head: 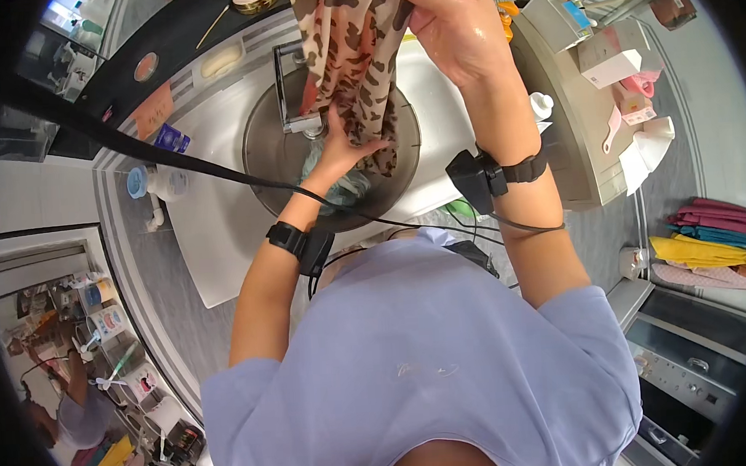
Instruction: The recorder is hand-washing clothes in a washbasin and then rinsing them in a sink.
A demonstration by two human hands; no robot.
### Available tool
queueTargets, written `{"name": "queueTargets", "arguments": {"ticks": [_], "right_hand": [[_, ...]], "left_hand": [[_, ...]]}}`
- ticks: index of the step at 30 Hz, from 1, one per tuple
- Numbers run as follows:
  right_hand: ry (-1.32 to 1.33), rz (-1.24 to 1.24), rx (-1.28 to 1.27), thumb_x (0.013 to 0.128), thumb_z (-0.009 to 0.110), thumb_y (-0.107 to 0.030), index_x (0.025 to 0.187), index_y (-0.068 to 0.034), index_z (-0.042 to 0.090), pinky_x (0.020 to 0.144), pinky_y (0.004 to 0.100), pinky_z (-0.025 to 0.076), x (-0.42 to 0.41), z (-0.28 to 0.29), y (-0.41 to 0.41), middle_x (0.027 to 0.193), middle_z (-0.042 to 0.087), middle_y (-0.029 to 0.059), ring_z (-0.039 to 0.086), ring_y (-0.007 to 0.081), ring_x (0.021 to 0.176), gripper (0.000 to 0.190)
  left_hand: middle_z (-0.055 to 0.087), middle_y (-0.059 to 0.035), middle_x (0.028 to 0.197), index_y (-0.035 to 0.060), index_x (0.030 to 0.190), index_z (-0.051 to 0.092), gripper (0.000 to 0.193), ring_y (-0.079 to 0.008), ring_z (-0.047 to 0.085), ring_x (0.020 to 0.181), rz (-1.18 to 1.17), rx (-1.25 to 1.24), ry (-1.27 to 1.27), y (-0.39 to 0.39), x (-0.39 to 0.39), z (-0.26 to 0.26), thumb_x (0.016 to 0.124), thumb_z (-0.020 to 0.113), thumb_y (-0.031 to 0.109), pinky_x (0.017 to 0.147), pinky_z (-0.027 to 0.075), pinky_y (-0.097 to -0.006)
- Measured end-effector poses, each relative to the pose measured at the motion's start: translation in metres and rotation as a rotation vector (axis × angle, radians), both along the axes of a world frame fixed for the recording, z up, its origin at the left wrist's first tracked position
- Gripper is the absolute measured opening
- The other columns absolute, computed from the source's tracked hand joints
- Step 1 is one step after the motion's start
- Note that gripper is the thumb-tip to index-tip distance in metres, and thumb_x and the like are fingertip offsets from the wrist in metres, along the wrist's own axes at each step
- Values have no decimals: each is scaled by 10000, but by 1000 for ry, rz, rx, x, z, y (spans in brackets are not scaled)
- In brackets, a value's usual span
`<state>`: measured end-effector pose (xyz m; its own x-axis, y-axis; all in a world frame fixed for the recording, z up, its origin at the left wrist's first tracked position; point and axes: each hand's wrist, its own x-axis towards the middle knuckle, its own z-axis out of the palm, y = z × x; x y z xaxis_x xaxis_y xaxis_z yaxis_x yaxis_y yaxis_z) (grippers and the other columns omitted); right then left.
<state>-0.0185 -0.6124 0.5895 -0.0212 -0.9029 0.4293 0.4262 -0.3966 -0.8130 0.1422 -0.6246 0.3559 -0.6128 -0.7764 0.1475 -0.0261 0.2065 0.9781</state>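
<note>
A leopard-print cloth [364, 56] hangs in folds over a round metal basin [405, 130] set in the white sink [209, 241]. My right hand [457, 26] is raised at the top of the view and grips the cloth's upper edge. Lower down, my left hand [343, 146] touches the cloth's hanging part with thumb and fingers spread; whether it pinches any fabric is hard to tell. A pale greenish cloth [339, 190] lies in the basin below. The chrome faucet [290, 104] reaches over the basin, just left of the cloth.
A bar of soap [222, 62] and a blue tube [172, 139] are at the left of the sink. A white bottle [540, 106] and a counter with boxes [613, 54] stand at the right. A black cable [218, 168] crosses above the sink. Folded towels [706, 247] hang far right.
</note>
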Motion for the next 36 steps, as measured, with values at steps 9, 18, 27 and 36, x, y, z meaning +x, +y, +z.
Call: {"name": "queueTargets", "arguments": {"ticks": [9,18,27,36], "right_hand": [[-32,-84,150,884,507,-17,1180,-50,579,885,265,441,-24,-63,15,1163,586,27,554,106,1006,306],[-167,84,264,868,516,0,1213,4,533,939,273,418,-33,-65,41,1209,554,64,535,127,1073,345],[230,-314,162,859,530,-22,1172,-71,598,899,222,395,-73,-87,36,1134,592,32,543,94,997,323],[988,-374,211,688,768,-305,1267,-37,456,925,343,404,-41,-206,27,1149,520,189,512,283,1070,710]], "left_hand": [[565,-1,1008,30,1279,401,533,-67,515,917,-79,781,107,-10,12,18,841,653,200,820,415,-225],[523,-131,985,-15,1248,274,728,-219,570,854,103,-42,-233,-24,-7,-43,681,722,73,721,479,-316],[610,-105,968,71,1173,506,327,-259,595,913,116,603,-262,-42,-7,-23,850,479,115,764,492,-373],[475,-178,1243,5,1240,389,374,-318,482,1144,-151,637,347,-36,-5,136,866,382,23,939,420,-520]]}}
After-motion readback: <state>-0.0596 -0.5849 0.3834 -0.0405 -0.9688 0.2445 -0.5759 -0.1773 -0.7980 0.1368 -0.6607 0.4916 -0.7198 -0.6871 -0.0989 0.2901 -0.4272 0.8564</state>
